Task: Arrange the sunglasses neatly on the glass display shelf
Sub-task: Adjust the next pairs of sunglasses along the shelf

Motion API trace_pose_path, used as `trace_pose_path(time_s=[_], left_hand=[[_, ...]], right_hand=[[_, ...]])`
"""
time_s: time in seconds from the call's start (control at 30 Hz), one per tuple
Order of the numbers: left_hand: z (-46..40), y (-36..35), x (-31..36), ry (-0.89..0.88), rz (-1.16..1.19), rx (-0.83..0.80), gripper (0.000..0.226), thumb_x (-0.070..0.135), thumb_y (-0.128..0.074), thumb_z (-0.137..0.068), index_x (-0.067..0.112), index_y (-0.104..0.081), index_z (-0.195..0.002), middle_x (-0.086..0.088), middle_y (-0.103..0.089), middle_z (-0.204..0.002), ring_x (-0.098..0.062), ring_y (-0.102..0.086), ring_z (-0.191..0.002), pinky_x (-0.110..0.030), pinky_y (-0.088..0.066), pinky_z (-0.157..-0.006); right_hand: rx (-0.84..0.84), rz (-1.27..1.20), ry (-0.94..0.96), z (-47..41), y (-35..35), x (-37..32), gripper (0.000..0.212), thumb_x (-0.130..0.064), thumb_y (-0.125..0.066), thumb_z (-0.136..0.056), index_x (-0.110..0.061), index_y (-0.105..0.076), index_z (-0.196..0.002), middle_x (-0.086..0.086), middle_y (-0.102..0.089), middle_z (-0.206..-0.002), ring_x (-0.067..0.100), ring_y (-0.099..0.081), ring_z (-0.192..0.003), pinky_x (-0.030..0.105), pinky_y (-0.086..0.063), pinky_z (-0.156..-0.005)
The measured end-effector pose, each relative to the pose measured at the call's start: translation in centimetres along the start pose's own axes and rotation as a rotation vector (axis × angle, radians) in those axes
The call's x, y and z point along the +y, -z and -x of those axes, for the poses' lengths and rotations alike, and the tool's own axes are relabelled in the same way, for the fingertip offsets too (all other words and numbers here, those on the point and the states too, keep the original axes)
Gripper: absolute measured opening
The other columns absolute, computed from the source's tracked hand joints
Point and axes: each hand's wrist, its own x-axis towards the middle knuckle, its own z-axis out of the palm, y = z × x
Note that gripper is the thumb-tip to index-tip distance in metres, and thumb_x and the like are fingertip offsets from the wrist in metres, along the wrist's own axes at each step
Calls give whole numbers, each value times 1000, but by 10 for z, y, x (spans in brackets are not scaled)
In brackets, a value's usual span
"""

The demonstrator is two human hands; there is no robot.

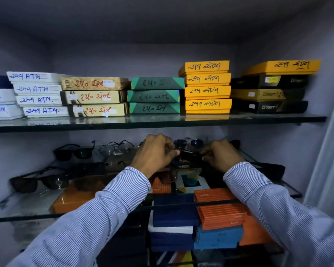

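Note:
Both my hands reach over the lower glass shelf (27,206) at its middle. My left hand (156,151) and my right hand (221,155) each pinch one end of a dark pair of sunglasses (189,154) held between them above the shelf. Behind it stands a blue-lensed pair (189,143). To the left on the shelf are a black pair (73,152), a clear-lensed wire pair (116,148), and a large dark pair (39,182) near the front left. Another dark pair (268,169) lies at the right, partly hidden by my right sleeve.
An upper glass shelf (156,123) just above my hands carries stacks of labelled boxes: white, tan, green, yellow (207,91) and black. Orange, navy and blue boxes (218,214) lie under the lower shelf. Cabinet walls close in on both sides.

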Motion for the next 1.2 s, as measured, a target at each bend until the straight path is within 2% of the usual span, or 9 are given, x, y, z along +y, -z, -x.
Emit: trace_pose_path(time_s=[0.1, 0.2, 0.3, 0.4, 0.5, 0.57, 0.8, 1.07, 1.2], left_hand=[[-5, -10, 13, -48, 21, -4, 33, 39, -77, -89, 16, -80, -112, -6, -80, -109, -21, -74, -101, -36, -60, -90], [-11, -18, 23, -46, 0, 11, 20, 36, -82, -86, 19, -82, -97, 1, -76, -90, -17, -71, -85, -25, -52, -71], [-15, -21, 30, -44, -1, 2, 16, 36, -85, -83, 20, -82, -86, 13, -61, -71, -12, -63, -73, -19, -45, -61], [-18, -24, 35, -30, 22, -47, 14, 30, -88, -80, 17, -84, -80, 6, -71, -74, -15, -70, -73, -31, -61, -76], [-18, -31, 37, 54, 3, -55, 9, 20, -89, -78, 14, -83, -82, -3, -79, -87, -20, -75, -82, -38, -65, -86], [-18, -36, 37, 106, -25, -49, 9, 14, -86, -78, 13, -83, -86, -7, -78, -95, -25, -74, -92, -42, -63, -90], [-20, -46, 40, 229, -70, -125, 15, 15, -81, -82, 10, -81, -96, -7, -77, -111, -28, -70, -109, -46, -58, -99], [-17, -49, 44, 270, -114, -157, 15, 19, -82, -83, 14, -80, -97, -5, -75, -115, -26, -70, -109, -45, -59, -98], [-8, -40, 53, 233, -138, -147, 22, 32, -83, -83, 15, -82, -96, -5, -78, -108, -26, -72, -106, -45, -60, -94]], right_hand=[[-1, -155, 48, 6, 14, 5, 27, -20, -75, -86, -20, -79, -112, 5, -77, -116, 21, -71, -104, 32, -54, -94], [21, -247, 75, 9, 27, 13, 26, -18, -77, -84, -17, -81, -110, 7, -78, -112, 19, -71, -102, 21, -46, -85], [11, -314, 49, 8, 35, 24, 23, -16, -78, -83, -15, -82, -106, 9, -79, -108, 21, -71, -103, 23, -48, -89], [47, -411, -50, 1, 35, 34, 17, -15, -82, -79, -11, -84, -96, 9, -81, -98, 18, -73, -90, 28, -56, -86], [122, -360, -140, -7, 31, 45, 15, -13, -87, -71, -9, -84, -85, 8, -81, -86, 5, -63, -63, 6, -44, -58], [149, -319, -174, -10, 29, 50, 14, -11, -87, -70, -7, -84, -83, 8, -81, -85, 7, -62, -61, 1, -37, -52], [67, -224, -231, -20, 17, 59, 13, -5, -79, -75, 2, -81, -86, 17, -79, -96, 29, -75, -89, 37, -61, -88], [17, -140, -227, -21, 7, 64, 23, -16, -82, -72, -3, -79, -91, 15, -65, -124, 31, -67, -105, 40, -58, -94], [23, -143, -192, -12, 16, 62, 23, -26, -86, -72, -7, -81, -84, 12, -69, -116, 28, -69, -100, 37, -58, -91]])
